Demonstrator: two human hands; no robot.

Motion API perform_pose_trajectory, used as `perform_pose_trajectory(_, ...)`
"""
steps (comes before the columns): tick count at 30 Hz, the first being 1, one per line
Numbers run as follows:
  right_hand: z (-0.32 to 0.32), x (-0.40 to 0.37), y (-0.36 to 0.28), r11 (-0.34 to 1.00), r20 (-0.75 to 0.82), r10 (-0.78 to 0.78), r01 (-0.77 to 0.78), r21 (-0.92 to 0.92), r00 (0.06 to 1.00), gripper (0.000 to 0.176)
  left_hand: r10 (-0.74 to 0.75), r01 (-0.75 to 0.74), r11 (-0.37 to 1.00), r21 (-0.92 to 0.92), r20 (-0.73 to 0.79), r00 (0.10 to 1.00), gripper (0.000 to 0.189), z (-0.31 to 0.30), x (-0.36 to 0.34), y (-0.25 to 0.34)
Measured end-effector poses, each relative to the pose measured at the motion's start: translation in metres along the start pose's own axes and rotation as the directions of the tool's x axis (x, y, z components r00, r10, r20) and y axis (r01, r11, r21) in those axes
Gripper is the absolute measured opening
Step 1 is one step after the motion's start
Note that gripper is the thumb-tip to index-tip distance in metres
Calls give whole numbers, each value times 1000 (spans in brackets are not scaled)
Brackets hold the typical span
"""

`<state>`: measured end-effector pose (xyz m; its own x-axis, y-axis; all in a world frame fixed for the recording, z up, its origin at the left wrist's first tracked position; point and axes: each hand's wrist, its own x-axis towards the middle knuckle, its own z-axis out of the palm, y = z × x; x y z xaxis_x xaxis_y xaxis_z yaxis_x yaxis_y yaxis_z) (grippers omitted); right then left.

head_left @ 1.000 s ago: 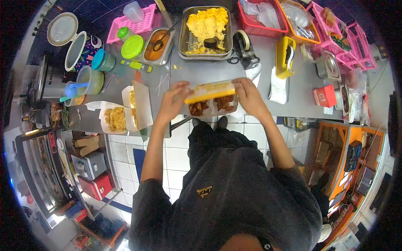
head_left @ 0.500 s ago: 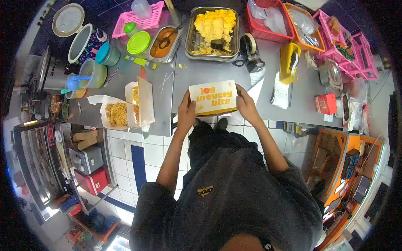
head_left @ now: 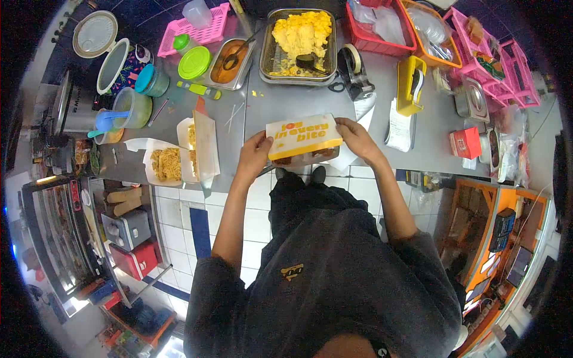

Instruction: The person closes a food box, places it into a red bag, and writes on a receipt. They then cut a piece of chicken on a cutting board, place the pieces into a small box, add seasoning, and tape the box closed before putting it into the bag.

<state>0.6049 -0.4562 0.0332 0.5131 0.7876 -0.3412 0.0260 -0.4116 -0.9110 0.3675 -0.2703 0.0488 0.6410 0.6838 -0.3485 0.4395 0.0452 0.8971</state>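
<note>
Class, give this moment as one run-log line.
left hand: box lid, left edge | right hand: box lid, right edge | box lid: ajar, food showing

Straight ahead of you, a metal tray (head_left: 264,64) holds crumbled yellow food (head_left: 301,34), a dark scoop (head_left: 306,61) resting in it. To your left sit a pan (head_left: 243,73) of orange sauce (head_left: 223,75) with a ladle (head_left: 231,60), and a green lid (head_left: 195,62). To your right stand a black tape dispenser (head_left: 360,88) and a small red box (head_left: 464,142).

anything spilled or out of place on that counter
Yes: small yellow crumbs lie loose on the grey metal counter, off the near left corner of the rectangular metal tray. They look spilled, matching the yellow crumbly food inside.
</note>
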Motion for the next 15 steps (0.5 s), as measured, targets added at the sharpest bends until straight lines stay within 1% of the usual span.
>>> perform_pose_trajectory(1, 2, -9, -12, 1000, -24, 5, -5, -20, 1000, 47, -3, 3, 1000, 0, 1, 1000, 35, 2, 0, -8)
perform_pose_trajectory(2, 2, -13, -19, 999, -50, 8, -10, -39, 999, 47, -6, 5, 999, -50, -28, 1000, 36, 4, 0, -16)
perform_pose_trajectory(3, 2, -11, -18, 999, -52, 10, -12, -38, 999, 47, -10, 4, 995, -101, -55, 998, 36, 6, -1, -11)
perform_pose_trajectory(4, 0, -7, -17, 996, -22, 88, -88, -18, 996, 46, -11, 6, 995, -100, -52, 999, 36, 7, -3, -6)
perform_pose_trajectory(5, -2, -1, -18, 987, 10, 162, -162, 0, 987, 46, -41, 37, 994, -107, -38, 998, 36, 6, -4, -1)
perform_pose_trajectory(6, -4, 3, -23, 987, 8, 161, -161, 0, 987, 46, -70, 67, 991, -112, -25, 997, 36, 5, -5, 8)
perform_pose_trajectory(7, -7, 6, -29, 977, 28, 207, -206, -53, 978, 45, -69, 66, 991, -112, -23, 997, 36, 4, -4, 11)
perform_pose_trajectory(8, -9, 8, -35, 963, 44, 255, -249, -107, 966, 44, -104, 103, 991, -87, -4, 995, 36, 1, -2, 14)
perform_pose_trajectory(9, -11, 10, -37, 963, 42, 255, -249, -107, 966, 44, -137, 138, 989, -62, 13, 990, 36, 0, 0, 15)
perform_pose_trajectory(10, -12, 12, -39, 963, 70, 261, -254, -91, 963, 44, -136, 137, 989, -62, 15, 991, 36, 0, 1, 14)
perform_pose_trajectory(12, -13, 12, -37, 962, 99, 268, -262, -73, 958, 43, -80, 79, 993, -93, -5, 997, 35, 0, 2, 10)
perform_pose_trajectory(14, -12, 11, -31, 973, 116, 227, -222, -54, 967, 45, -90, 91, 992, -91, 10, 996, 34, -3, 4, 6)
perform_pose_trajectory(15, -11, 11, -31, 973, 116, 231, -226, -52, 966, 45, -102, 104, 991, -90, 26, 994, 34, -2, 2, 11)
